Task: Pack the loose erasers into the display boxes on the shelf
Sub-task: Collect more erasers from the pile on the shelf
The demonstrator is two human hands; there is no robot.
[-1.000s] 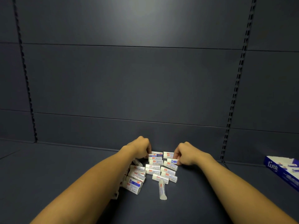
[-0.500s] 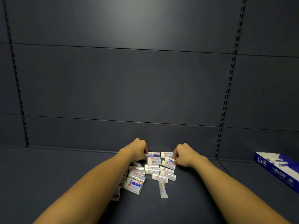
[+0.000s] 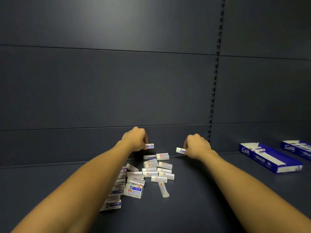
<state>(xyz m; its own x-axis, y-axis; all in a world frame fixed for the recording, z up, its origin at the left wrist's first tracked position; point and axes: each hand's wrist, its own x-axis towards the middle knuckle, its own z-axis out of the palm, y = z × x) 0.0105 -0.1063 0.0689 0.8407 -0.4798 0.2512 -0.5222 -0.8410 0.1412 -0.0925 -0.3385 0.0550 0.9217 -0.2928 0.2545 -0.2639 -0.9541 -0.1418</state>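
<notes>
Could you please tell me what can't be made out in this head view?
- Erasers under the left forearm: count hidden by the arm.
- Far box: cut off by the right edge.
- Near box: fill level unclear, too small.
- Eraser label print: too small, blurred.
- Fingers of both hands: hidden behind the knuckles.

The dark shelf (image 3: 202, 199) holds a heap of small white erasers (image 3: 148, 174) in the middle. Two blue boxes (image 3: 269, 157) lie on its right side.
</notes>
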